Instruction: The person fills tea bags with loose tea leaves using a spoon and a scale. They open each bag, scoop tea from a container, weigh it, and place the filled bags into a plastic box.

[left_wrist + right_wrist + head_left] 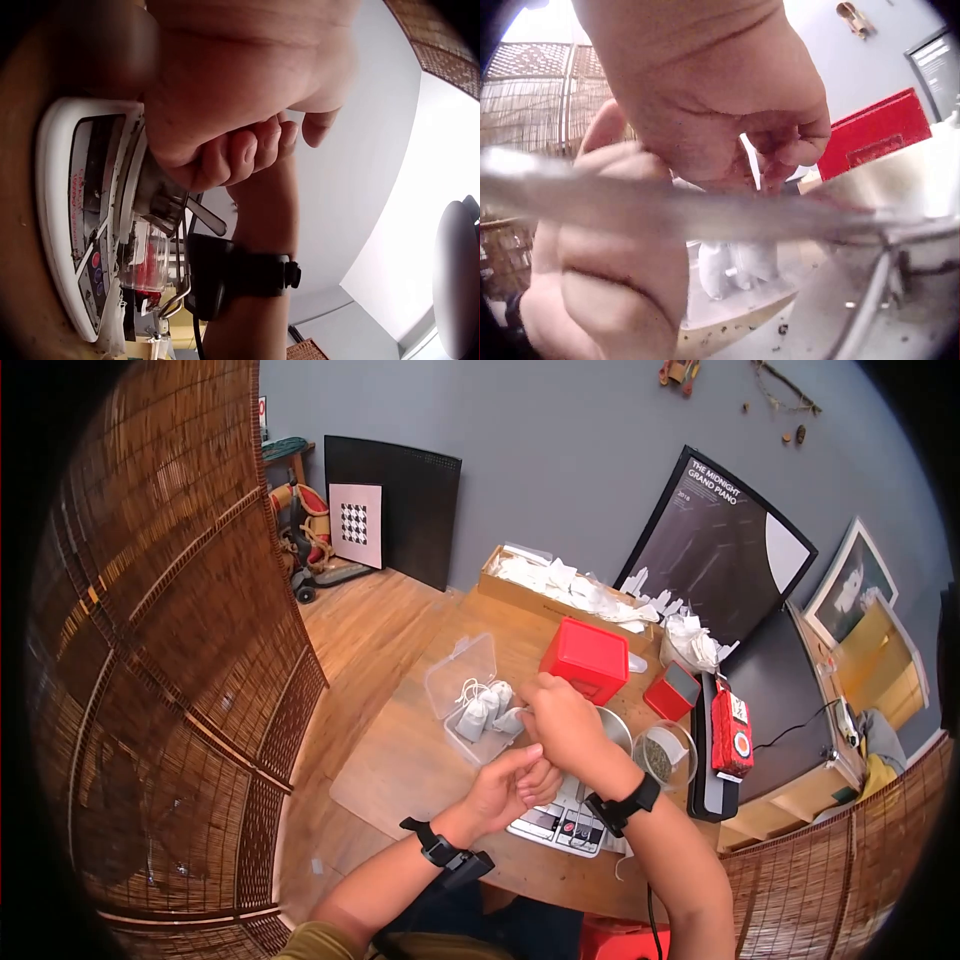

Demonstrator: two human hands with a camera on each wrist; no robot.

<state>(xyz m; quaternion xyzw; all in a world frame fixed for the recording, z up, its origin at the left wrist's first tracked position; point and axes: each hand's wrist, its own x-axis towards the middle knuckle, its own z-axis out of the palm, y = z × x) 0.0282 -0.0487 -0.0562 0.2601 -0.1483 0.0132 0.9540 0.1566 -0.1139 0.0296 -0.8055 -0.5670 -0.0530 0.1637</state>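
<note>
In the head view, my left hand (512,785) is raised before the scale (560,828), fingers curled and thumb extended; nothing shows in its grasp. My right hand (570,725) is bent just above it, beside the steel bowl (612,730). The right wrist view shows the right hand's (720,105) fingers curled near a narrow white sliver (751,161); whether they grip it is unclear. Small white pouches (482,710) with strings lie in an open clear plastic box (458,672), left of the hands. A metal handle (208,216) shows below the left hand (247,75) in the left wrist view.
A red box (588,658) stands behind the hands, with a long carton (520,592) of white packets farther back. To the right are a clear container of dried leaves (660,755), a small red tin (672,693) and a red package (733,730). A woven screen (180,610) stands left.
</note>
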